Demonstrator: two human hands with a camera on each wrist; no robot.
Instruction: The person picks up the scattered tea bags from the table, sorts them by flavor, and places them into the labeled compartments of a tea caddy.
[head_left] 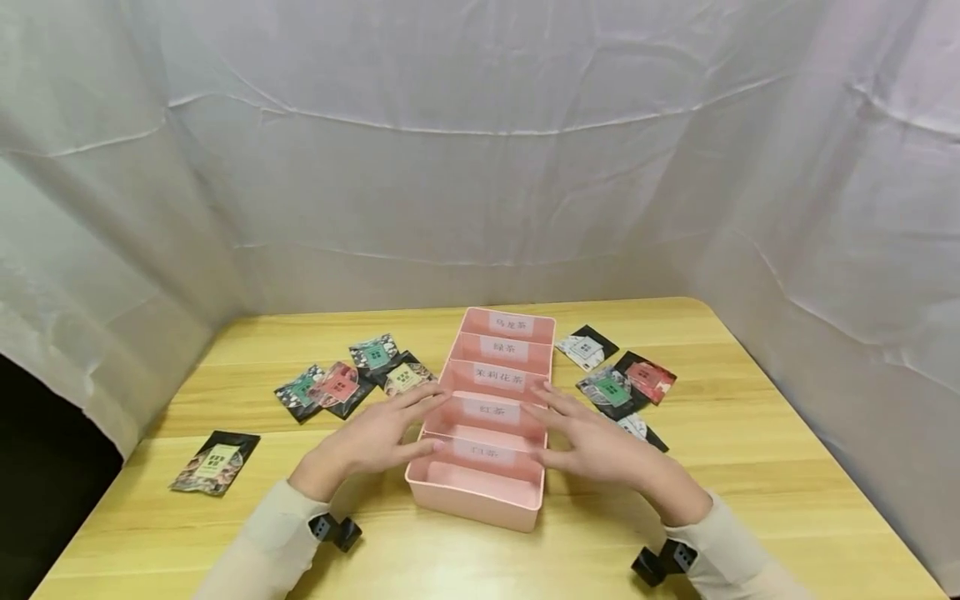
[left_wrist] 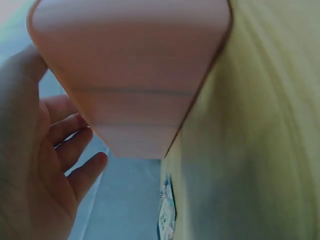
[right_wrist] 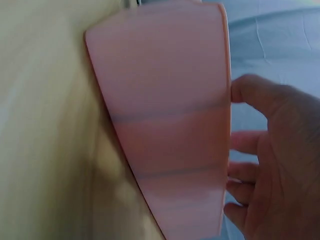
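A long pink divided box (head_left: 476, 502) stands in the middle of the table, its several compartments each bearing a white paper label (head_left: 504, 348) with Chinese characters. My left hand (head_left: 375, 435) is at the box's left rim, fingers spread and reaching over the edge. On the opposite side, my right hand (head_left: 603, 443) has its fingertips right at the right rim. Thumb and fingers lie along the upper edge of the box wall (left_wrist: 135, 60) in the left wrist view. The right wrist view shows the fingers relaxed along the rim of the other wall (right_wrist: 175, 140). Neither hand grips a sachet.
Left of the box lie several overlapping sachets (head_left: 337, 383), dark with coloured labels. One sachet (head_left: 216, 462) with a yellow-green label lies apart at the far left. More sachets (head_left: 648, 377) lie right of the box. A pale curtain (head_left: 480, 208) hangs behind the wooden table (head_left: 765, 500).
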